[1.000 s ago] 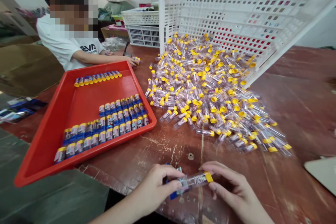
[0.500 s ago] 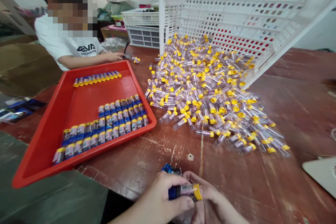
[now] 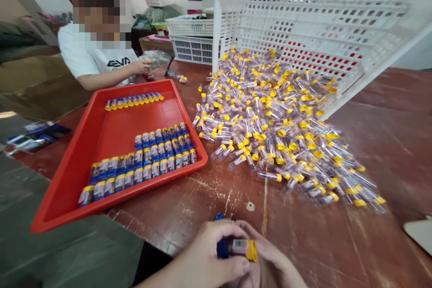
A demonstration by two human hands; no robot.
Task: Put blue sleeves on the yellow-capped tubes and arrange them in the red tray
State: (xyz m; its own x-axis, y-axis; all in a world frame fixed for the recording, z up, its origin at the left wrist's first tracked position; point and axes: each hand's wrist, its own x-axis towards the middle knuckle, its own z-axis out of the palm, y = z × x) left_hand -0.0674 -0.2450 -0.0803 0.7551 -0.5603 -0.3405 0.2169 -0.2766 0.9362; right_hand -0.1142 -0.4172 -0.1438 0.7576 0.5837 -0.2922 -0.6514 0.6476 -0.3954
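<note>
Near the table's front edge, my left hand (image 3: 212, 256) is closed around a clear plastic tube (image 3: 239, 246) with a yellow cap, a barcode label and dark blue contents at its far end. The tube lies sideways, cap to the right. My right hand (image 3: 275, 256) closes in from the other side, its thumb side against the capped end; its lower fingers are hidden. Past my left knuckles pokes out a shiny blue piece (image 3: 219, 217), mostly hidden. To the left, a red tray (image 3: 118, 130) holds rows of filled, yellow-capped tubes (image 3: 155, 153).
A large heap of clear tubes with yellow tops (image 3: 270, 117) spills from a tipped white basket (image 3: 337, 22). Across the table a co-worker (image 3: 97, 60) holds small items. Blue packets (image 3: 35, 135) lie at far left; a pale object (image 3: 418, 234) sits at the right edge.
The view has shifted slightly, so the tray and heap sit further right. My hands keep their hold on the tube. The co-worker's hands have lifted from the table.
</note>
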